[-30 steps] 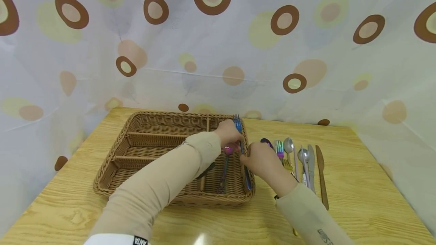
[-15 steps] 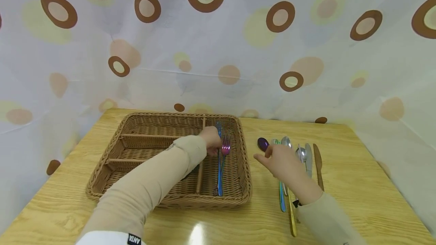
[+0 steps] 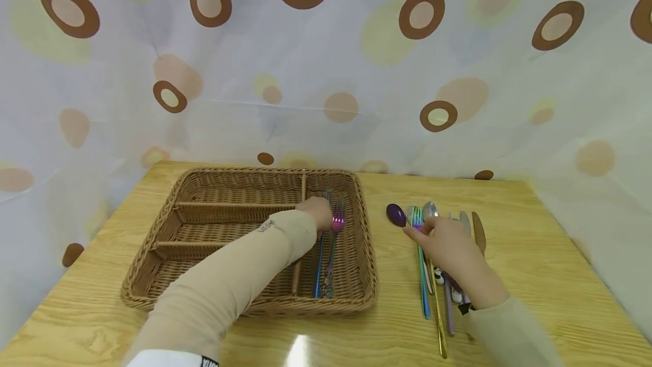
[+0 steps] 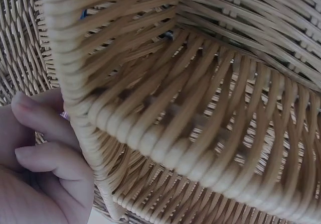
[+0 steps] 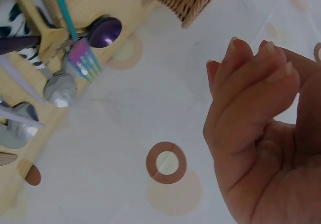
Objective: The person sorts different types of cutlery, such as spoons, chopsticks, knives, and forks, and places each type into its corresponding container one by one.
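My left hand (image 3: pixel 317 212) is down in the right compartment of a wicker cutlery basket (image 3: pixel 370 259), fingers curled at the upper part of a blue fork (image 3: pixel 320 271). Beside that fork lies a pink-headed fork (image 3: pixel 338 223). From the left wrist, the curled fingers (image 4: pixel 55 158) show close against the basket's divider, which hides the fork. My right hand (image 3: pixel 453 248) hovers over the cutlery pile right of the basket, its fingers loosely bent and holding nothing. Nearest its fingertips are a dark purple spoon (image 3: pixel 395 215) and a rainbow fork (image 3: pixel 424 287).
Further cutlery lies in the pile, including a gold-handled piece (image 3: pixel 440 327), a silver spoon (image 3: pixel 430 209) and a copper-coloured knife (image 3: pixel 479 231). Thin dividers (image 3: pixel 234 205) split the basket into compartments. A patterned cloth (image 3: pixel 229 123) hangs behind the wooden table (image 3: pixel 535 276).
The blue fork has gone from the basket's right side to the left of the pink-headed fork, with my left hand. My right hand has left the basket's edge for the cutlery pile.
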`<state>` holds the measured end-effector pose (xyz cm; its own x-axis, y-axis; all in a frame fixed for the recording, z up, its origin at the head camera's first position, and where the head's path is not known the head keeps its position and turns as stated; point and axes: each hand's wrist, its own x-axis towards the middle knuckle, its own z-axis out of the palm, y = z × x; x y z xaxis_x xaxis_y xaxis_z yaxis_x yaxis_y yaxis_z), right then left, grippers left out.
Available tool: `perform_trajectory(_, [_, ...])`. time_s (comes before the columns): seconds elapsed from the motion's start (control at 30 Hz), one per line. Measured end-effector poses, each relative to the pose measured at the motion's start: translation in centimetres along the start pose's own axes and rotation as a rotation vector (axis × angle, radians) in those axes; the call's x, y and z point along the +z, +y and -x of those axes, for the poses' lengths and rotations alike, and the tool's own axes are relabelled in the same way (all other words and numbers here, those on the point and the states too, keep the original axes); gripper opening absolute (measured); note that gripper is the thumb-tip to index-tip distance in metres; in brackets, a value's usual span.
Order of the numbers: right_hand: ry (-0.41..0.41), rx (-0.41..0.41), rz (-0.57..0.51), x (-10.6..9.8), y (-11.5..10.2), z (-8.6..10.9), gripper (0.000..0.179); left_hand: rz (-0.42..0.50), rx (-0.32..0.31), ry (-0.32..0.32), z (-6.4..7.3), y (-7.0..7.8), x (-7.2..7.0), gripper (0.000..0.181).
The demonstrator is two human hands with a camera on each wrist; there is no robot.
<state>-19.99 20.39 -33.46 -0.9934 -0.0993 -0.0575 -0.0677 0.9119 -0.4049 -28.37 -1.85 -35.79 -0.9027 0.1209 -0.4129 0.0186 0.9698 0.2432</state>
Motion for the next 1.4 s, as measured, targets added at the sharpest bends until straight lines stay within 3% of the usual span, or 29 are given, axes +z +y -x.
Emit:
perform_trajectory(0.27, [-0.033,0.030,-0.042,-0.1,1.3,0.4,0.031,-0.132,-0.045,0.042,0.4,1.0,-0.3,0.036])
perform_trajectory(0.47, [-0.046,0.005,-0.010,0.1,1.7,0.6,0.018,-0.101,-0.063,0.078,0.4,0.8,-0.1,0.035])
perform_trajectory(0.67, [-0.095,-0.011,-0.009,0.9,2.5,1.4,0.023,-0.050,-0.040,0.096,0.1,0.2,0.2,0.031])
perform_trajectory(0.9, [-0.187,0.061,-0.006,3.2,4.2,3.1,0.044,0.124,0.046,0.102,1.1,-0.2,-1.9,0.024])
perform_trajectory(1.07, [-0.195,0.075,0.049,4.5,5.1,3.7,0.039,0.151,0.060,0.083,1.8,-0.1,-3.0,0.027])
perform_trajectory(1.4, [-0.164,0.032,0.081,5.2,5.5,3.7,0.034,0.141,0.064,0.064,2.3,0.2,-2.7,0.029])
